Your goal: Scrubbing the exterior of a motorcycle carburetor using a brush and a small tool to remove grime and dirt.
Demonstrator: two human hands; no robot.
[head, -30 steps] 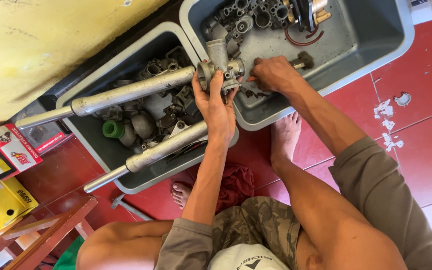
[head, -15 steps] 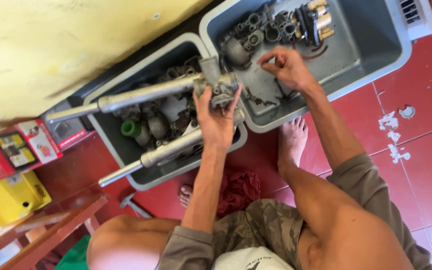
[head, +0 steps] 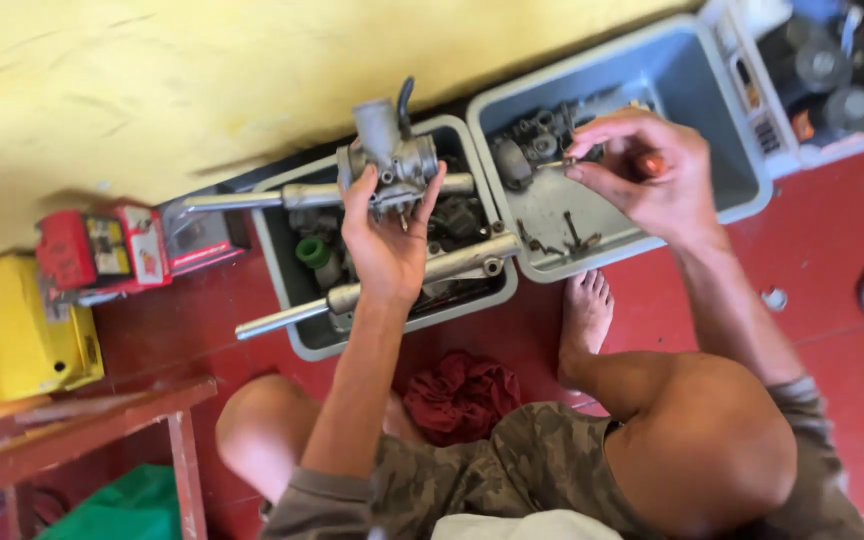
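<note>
Two grey tubs (head: 282,215) (head: 742,190), two metal tubes (head: 252,200) (head: 282,318), one carburettor (head: 392,155).

The left hand (head: 384,245) is covering the lower body of the metal carburetor (head: 392,158), and the right hand (head: 647,180) is pinching a part too small to identify, with an orange bit showing behind its fingers (head: 592,130). The white bin (head: 832,70) is running off the top and right edges, its dark round contents blurring together. The wooden stool (head: 82,430) is being cut off at the left and bottom.
</note>
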